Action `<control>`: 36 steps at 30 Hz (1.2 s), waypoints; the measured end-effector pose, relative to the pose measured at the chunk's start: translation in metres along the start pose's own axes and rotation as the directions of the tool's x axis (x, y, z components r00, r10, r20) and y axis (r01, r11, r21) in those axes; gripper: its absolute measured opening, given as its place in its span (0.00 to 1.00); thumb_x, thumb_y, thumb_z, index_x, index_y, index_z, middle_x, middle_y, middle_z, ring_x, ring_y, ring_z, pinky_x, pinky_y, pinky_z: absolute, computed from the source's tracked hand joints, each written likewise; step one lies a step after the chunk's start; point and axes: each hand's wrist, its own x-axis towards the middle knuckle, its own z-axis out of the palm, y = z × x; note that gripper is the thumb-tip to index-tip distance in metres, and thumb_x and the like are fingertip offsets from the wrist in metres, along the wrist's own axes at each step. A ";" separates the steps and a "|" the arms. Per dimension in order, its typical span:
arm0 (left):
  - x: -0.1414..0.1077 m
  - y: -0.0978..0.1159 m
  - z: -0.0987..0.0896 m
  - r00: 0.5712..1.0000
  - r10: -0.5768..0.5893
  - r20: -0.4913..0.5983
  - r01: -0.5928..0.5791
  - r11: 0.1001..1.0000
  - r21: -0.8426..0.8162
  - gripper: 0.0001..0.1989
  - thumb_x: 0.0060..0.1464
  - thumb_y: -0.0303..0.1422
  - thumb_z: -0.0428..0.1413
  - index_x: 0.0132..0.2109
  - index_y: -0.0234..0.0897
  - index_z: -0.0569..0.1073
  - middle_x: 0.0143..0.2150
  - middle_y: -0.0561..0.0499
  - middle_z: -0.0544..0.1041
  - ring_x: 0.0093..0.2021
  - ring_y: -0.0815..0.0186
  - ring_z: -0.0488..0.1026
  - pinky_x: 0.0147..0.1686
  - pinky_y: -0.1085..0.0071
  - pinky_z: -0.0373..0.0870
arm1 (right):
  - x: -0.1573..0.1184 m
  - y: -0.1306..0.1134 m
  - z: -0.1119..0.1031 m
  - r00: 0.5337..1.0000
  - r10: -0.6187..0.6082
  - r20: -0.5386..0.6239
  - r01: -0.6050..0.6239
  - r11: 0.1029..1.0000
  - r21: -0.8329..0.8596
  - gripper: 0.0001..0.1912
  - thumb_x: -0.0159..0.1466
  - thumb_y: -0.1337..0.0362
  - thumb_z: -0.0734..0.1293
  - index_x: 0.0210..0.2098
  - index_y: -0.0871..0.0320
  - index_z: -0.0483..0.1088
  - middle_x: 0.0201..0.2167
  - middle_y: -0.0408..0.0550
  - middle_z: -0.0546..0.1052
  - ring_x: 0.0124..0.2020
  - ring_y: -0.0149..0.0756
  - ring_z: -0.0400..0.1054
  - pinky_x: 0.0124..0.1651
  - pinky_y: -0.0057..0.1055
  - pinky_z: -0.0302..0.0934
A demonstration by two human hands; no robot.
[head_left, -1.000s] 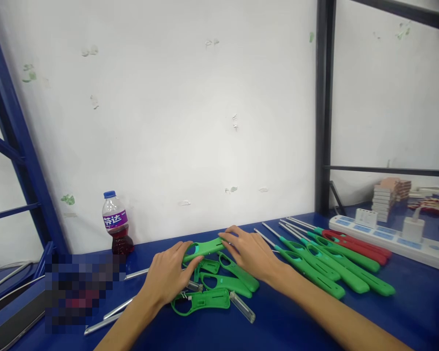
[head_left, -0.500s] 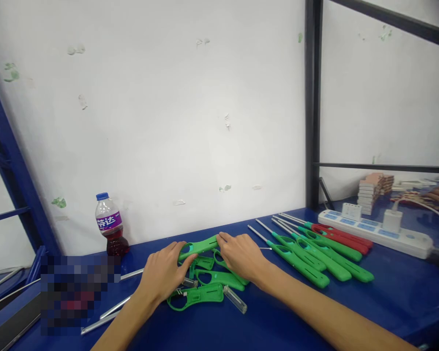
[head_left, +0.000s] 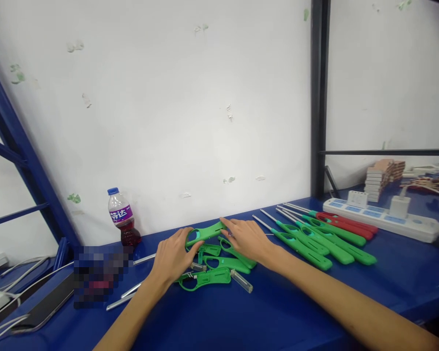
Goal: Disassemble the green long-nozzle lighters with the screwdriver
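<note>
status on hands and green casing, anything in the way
Left hand holding green casing by its looped end. Right hand at opposite end. Loose green parts close by.

Holds a green casing (head_left: pixel 210 231) by its looped end in the left hand (head_left: pixel 172 256), by the other end in the right hand (head_left: pixel 250 240); has loose green shells (head_left: pixel 227 263) and a clear tube (head_left: pixel 242 282) close by on the blue table (head_left: pixel 219 321), with green lighters (head_left: pixel 300 247) and red lighters (head_left: pixel 346 223) to the right

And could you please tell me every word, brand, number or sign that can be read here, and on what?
"芬达": on the label of the bottle; smaller print beside it is unreadable.
Power strip: any markings are too small to read.
Lighters: no readable text.
</note>
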 end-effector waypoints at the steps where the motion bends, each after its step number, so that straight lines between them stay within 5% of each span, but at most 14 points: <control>1: 0.000 0.000 0.000 1.000 0.000 -0.008 0.000 1.000 -0.004 0.22 0.66 0.48 0.53 0.59 0.40 0.72 0.50 0.46 0.82 0.47 0.54 0.81 0.39 0.65 0.71 | 0.001 0.003 -0.001 1.000 0.014 -0.014 -0.014 0.999 0.035 0.23 0.75 0.61 0.55 0.66 0.57 0.66 0.47 0.55 0.82 0.43 0.46 0.78 0.38 0.32 0.58; 7: 0.000 -0.002 0.000 0.999 0.017 -0.050 -0.018 1.000 -0.023 0.23 0.66 0.48 0.53 0.60 0.41 0.69 0.46 0.48 0.81 0.39 0.57 0.81 0.35 0.68 0.69 | 0.007 0.017 -0.006 0.993 0.091 -0.071 -0.067 0.957 0.283 0.24 0.66 0.73 0.60 0.57 0.52 0.74 0.44 0.46 0.84 0.42 0.39 0.78 0.41 0.29 0.58; 16: 0.000 -0.005 0.001 0.990 0.061 -0.128 -0.067 0.997 -0.048 0.21 0.66 0.47 0.54 0.60 0.42 0.67 0.46 0.50 0.81 0.37 0.59 0.80 0.33 0.69 0.67 | 0.015 0.021 -0.010 0.984 0.169 -0.065 -0.095 0.790 0.606 0.17 0.68 0.65 0.60 0.48 0.56 0.80 0.37 0.47 0.83 0.35 0.36 0.73 0.40 0.31 0.62; 25: -0.001 -0.005 0.002 0.978 0.101 -0.184 -0.115 0.991 -0.063 0.22 0.67 0.49 0.53 0.60 0.42 0.67 0.45 0.51 0.81 0.32 0.62 0.79 0.29 0.70 0.64 | 0.014 0.018 -0.017 0.977 0.195 0.087 -0.190 0.607 0.772 0.20 0.69 0.56 0.59 0.46 0.58 0.80 0.34 0.47 0.79 0.16 0.26 0.59 0.18 0.27 0.54; 36: 0.001 -0.006 0.004 0.974 0.149 -0.168 -0.173 0.975 -0.141 0.20 0.69 0.43 0.51 0.63 0.42 0.67 0.48 0.48 0.80 0.39 0.61 0.80 0.37 0.69 0.72 | 0.014 0.015 -0.014 0.972 0.177 0.156 -0.222 0.465 0.857 0.21 0.66 0.46 0.67 0.42 0.59 0.76 0.33 0.47 0.80 0.16 0.23 0.54 0.17 0.24 0.50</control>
